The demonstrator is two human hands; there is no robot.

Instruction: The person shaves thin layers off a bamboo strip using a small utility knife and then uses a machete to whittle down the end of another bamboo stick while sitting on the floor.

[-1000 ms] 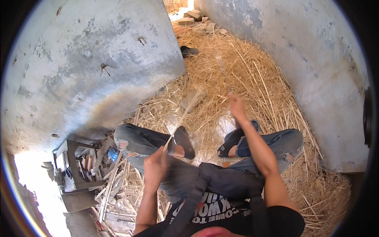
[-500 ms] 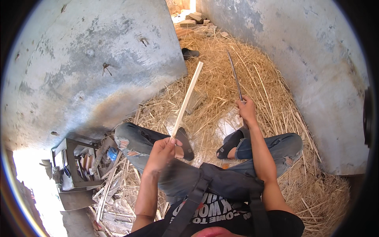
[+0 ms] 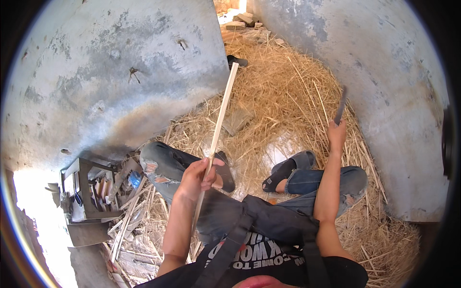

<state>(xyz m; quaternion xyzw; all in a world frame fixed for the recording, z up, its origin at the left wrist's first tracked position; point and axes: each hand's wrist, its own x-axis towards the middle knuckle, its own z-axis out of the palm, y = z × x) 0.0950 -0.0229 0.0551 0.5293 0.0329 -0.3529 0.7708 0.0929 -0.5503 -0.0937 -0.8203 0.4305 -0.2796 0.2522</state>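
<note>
My left hand (image 3: 198,176) is closed around a long, pale split strip of wood or bamboo (image 3: 222,113). The strip slants upward over the straw, its far end leaning slightly right, and its lower end runs down along my forearm. Off to the right, my right hand (image 3: 337,136) grips a knife (image 3: 341,106) by its handle, which the fingers hide. Its dark, narrow blade points away from me, near the right wall. Strip and blade are well apart.
Loose straw and thin shavings (image 3: 273,86) cover the floor around my crossed legs and dark slippers (image 3: 280,174). Grey walls (image 3: 110,77) close in on both sides. A box of odds and ends (image 3: 91,192) stands at left beside long strips (image 3: 127,228). Bricks (image 3: 242,21) lie at the far end.
My right hand has swung the knife outward to the right, away from the strip. The left hand now holds the strip farther along, with a length sticking out below the fist.
</note>
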